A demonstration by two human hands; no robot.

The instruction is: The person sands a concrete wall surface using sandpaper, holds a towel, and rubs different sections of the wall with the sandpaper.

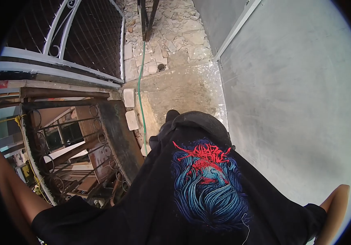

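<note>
Head view took in a grey wall (294, 90) across the right of the frame, nearest the bent right arm (336, 208); working well here called, by my judgement, for tucked elbows. A concrete path (187, 87) ran up the centre. White-framed and meshed, a metal gate (89, 41) stood at upper left. Below it, at left, an iron grille frame (61, 105) with scrollwork was the thing nearest the left arm (14, 192); its bars looked likely to snag a sleeve. The wearer's black T-shirt (151, 192) filled the lower middle. Both the left hand and the right hand were out of view, so I could not tell whether they were spread, closed or pinching anything. A green hose (139, 90) along the path's left edge was a trip hazard, with pale blocks (129, 98) just beside it. Near the centre top sat a small round container (161, 67), its contents too small to read.
</note>
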